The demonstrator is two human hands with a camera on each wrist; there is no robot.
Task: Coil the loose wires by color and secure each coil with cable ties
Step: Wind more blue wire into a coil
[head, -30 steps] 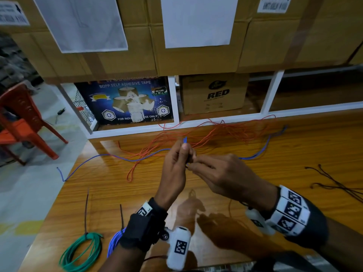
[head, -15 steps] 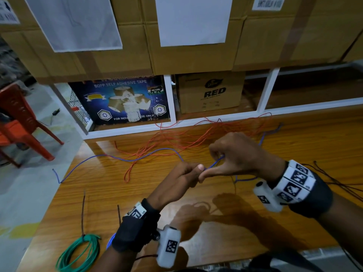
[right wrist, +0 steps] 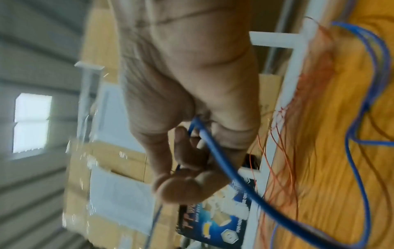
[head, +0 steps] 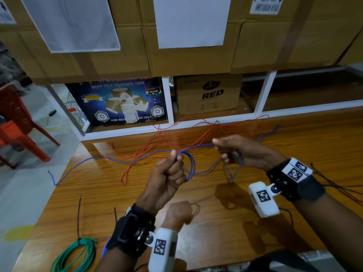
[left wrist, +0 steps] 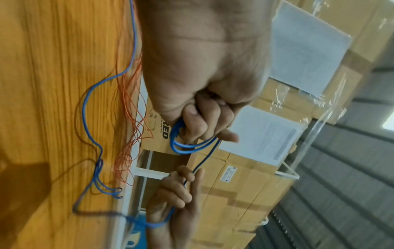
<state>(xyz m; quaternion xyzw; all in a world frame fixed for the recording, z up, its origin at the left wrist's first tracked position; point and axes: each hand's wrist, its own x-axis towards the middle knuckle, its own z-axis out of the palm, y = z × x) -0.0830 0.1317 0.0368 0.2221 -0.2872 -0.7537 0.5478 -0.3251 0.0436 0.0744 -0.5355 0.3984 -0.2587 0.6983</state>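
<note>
A long blue wire (head: 117,160) trails over the wooden table (head: 255,222). My left hand (head: 170,169) is raised above the table and grips a small blue coil (head: 191,165) of two or three loops; the same coil (left wrist: 187,146) hangs from the curled fingers in the left wrist view. My right hand (head: 231,150) is further right and grips the blue wire (right wrist: 215,151) stretched between both hands. Thin orange wires (head: 196,138) lie tangled behind the hands. A green coil (head: 76,254) lies at the near left with a black cable tie (head: 79,216) on it.
Dark thin wires (head: 334,185) lie at the table's right edge. White shelving (head: 169,107) with cardboard boxes (head: 208,93) rises behind the table. A red plastic chair (head: 17,122) stands on the floor at left. Another blue coil (head: 105,250) peeks out beside my left wrist.
The hands have drawn apart: the right hand has pulled the blue wire to the right, while the left hand now holds formed loops.
</note>
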